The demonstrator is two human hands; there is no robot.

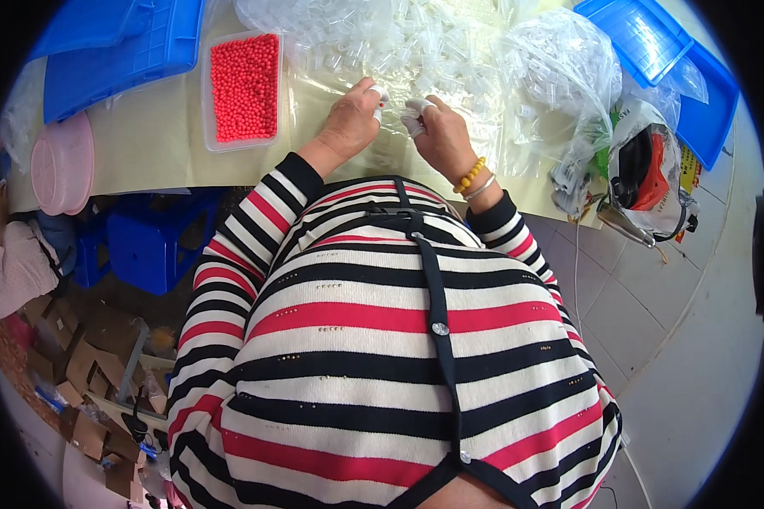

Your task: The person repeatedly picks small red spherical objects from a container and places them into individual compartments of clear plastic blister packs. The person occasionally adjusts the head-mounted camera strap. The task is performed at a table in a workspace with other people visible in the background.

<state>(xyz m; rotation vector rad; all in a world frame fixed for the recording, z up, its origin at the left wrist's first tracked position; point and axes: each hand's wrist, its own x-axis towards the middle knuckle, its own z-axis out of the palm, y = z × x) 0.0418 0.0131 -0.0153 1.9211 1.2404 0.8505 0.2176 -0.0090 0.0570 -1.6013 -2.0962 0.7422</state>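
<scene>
Over the near part of the covered table, my left hand (350,123) is closed in a pinch, with white covers on its fingertips. A tiny red spot shows at those fingertips, too small to name. Facing it a short gap away, my right hand (446,138) is also pinched, with white finger covers; whatever it holds is hidden. Left of my left hand stands a clear plastic box (205,110) holding many small red beads (244,85). Beyond both hands lies a heap of small clear plastic pieces (437,55) on plastic sheeting.
Blue trays (127,72) stand at the far left, with more blue trays (641,38) at the far right. A pink tub (63,165) sits at the left edge. Plastic bags (564,64) and an open bag with red and black contents (649,174) are on the right. Another person's sleeve (17,267) shows at left.
</scene>
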